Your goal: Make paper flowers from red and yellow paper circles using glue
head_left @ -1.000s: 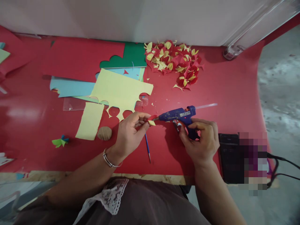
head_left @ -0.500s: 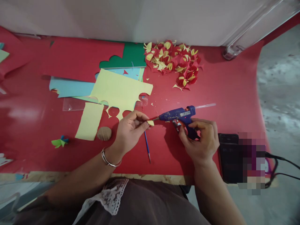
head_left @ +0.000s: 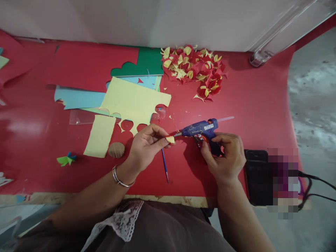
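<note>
Glue gun (head_left: 201, 129) sits just right of the frame's centre, level above the red desk (head_left: 252, 105), with its nozzle pointing left so the tip meets the small yellow-and-red paper piece (head_left: 170, 139) you hold up to it. Your right hand (head_left: 223, 157) wraps the handle, grip closed around it with a finger on the trigger, which lets you feed glue without shifting the tool. Your left hand (head_left: 147, 145) pinches the paper piece between thumb and fingertips, keeping its edge turned toward the nozzle. Above, near the top centre, a pile of finished red and yellow petals (head_left: 194, 70) lies out of the way. Left of centre, the cut yellow sheet (head_left: 131, 101) overlaps blue and green sheets. A blue pen (head_left: 165, 164) lies on the desk below your left hand.
</note>
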Tool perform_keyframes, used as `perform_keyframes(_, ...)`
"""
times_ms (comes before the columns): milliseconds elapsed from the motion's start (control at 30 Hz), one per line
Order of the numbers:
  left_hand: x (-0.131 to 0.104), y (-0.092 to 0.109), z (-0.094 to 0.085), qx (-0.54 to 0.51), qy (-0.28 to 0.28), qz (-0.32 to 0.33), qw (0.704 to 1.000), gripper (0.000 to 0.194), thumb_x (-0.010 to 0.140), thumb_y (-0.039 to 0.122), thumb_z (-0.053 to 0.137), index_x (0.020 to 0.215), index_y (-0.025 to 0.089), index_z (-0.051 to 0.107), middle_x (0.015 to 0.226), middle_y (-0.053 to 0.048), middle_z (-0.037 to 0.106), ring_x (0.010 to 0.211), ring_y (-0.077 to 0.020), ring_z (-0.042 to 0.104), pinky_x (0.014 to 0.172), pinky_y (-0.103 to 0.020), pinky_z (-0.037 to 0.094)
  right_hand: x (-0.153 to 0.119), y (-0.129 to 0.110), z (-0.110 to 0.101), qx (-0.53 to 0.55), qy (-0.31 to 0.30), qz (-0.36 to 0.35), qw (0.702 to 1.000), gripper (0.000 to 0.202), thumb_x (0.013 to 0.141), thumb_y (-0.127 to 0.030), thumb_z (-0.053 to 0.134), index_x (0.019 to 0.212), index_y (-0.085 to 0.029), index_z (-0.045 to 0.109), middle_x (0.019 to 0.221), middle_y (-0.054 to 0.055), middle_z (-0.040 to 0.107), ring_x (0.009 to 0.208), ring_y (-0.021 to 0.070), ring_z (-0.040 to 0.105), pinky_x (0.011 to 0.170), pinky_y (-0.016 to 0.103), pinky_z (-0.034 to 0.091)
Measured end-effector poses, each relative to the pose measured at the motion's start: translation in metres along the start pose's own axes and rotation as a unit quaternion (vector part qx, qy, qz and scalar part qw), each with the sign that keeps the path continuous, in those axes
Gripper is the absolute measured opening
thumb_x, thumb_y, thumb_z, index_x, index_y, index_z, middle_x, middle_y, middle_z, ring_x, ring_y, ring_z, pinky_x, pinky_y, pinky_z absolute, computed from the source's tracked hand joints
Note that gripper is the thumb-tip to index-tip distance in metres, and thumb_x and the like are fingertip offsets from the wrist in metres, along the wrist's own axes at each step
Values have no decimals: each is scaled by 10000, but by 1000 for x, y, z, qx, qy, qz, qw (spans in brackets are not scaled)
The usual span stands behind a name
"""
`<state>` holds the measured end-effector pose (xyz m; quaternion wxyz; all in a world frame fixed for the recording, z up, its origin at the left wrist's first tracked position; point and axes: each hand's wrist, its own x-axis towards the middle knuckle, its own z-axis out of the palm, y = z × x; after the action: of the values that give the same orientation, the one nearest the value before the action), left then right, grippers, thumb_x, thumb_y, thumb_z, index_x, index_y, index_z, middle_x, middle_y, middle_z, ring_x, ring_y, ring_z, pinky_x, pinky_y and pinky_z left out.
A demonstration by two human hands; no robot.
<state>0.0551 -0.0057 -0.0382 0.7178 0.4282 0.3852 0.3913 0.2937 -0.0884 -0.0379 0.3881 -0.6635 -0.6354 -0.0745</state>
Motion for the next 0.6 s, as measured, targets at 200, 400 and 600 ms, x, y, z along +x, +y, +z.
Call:
perform_keyframes(200, -1, 4, 3, -36, -6, 22, 999, 252, 845, 298, 917, 934, 212, 697, 853, -24, 826, 794, -169, 819, 757, -280, 694, 0, 0, 0, -5, 0, 4, 1000, 238, 889, -270, 816, 1017, -239, 617, 980, 60, 754, 920, 248, 733, 779, 388, 577)
perform_keyframes(400, -2, 13, 7, -103, -19, -44, 993, 276, 813, 244, 924, 895, 213, 662, 774, 13, 790, 773, -155, 816, 676, -231, 650, -7, 7, 2, -6, 18, 91, 996, 272, 870, -361, 845, 1011, -226, 655, 1003, 56, 748, 794, 202, 686, 691, 350, 543)
perform_keyframes(600, -3, 17, 7, -73, -18, -80, 994, 304, 765, 264, 925, 867, 218, 643, 783, 9, 755, 739, -139, 748, 724, -279, 636, -6, 28, 6, -64, 63, 192, 977, 334, 813, -419, 879, 987, -213, 682, 915, 26, 717, 717, 195, 649, 676, 346, 492)
